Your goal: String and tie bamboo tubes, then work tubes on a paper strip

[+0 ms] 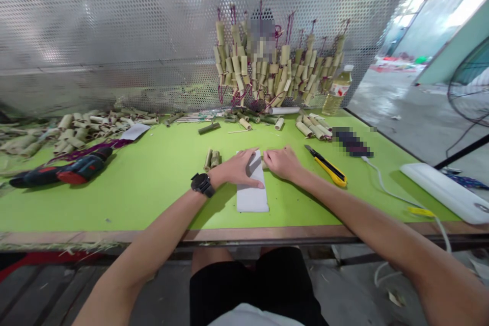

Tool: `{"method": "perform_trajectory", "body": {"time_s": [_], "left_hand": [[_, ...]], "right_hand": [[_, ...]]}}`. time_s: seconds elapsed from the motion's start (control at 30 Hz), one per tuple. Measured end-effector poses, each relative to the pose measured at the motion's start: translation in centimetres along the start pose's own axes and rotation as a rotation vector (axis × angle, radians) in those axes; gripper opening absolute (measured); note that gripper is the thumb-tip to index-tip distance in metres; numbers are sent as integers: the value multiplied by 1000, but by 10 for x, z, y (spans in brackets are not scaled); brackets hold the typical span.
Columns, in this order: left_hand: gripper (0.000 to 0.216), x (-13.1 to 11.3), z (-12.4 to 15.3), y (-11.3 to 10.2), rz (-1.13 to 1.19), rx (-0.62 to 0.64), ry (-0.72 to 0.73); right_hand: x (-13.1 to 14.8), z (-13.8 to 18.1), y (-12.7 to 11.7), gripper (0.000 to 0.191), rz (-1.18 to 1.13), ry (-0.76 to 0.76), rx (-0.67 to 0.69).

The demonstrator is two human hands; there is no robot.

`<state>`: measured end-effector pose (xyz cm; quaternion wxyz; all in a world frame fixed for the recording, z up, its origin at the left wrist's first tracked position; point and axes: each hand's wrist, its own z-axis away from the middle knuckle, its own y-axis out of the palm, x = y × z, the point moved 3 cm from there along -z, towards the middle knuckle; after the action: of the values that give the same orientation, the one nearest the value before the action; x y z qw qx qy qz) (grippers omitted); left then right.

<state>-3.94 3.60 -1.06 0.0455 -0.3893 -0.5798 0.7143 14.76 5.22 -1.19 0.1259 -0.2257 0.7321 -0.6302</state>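
Note:
A white folded sheet (252,199), perhaps paper, lies lengthwise on the green tabletop in front of me. My left hand (241,167) rests across its upper part with the thumb spread away from the fingers. Just right of the sheet, my right hand (281,161) is closed, its fingers curled over a short bamboo piece (264,164) that shows only in small part. Beside my left wrist stand a few short bamboo tubes (212,160). To the right of my right hand lies a yellow utility knife (330,169) with its blade end pointing away from me.
A cordless drill (82,167) lies left, before a heap of bamboo pieces (72,132). Strung bamboo pieces (282,71) hang on the perforated metal panel (114,35). A bottle (338,90), a cabled phone (351,141) and a white fan base (439,191) stand or lie right.

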Motion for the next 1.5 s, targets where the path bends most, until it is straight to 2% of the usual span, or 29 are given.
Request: {"method": "perform_trajectory", "body": {"time_s": [0.43, 0.8, 1.27, 1.5], "left_hand": [[136, -4, 1, 1, -7, 19, 6], [138, -20, 0, 13, 41, 19, 131], [140, -21, 0, 16, 2, 51, 114], [140, -21, 0, 15, 7, 66, 97]], "right_hand": [[-1, 1, -2, 58, 4, 19, -3], [-13, -4, -4, 60, 74, 93, -3], [-24, -8, -7, 66, 130, 174, 2], [-49, -11, -22, 61, 113, 239, -70]]}}
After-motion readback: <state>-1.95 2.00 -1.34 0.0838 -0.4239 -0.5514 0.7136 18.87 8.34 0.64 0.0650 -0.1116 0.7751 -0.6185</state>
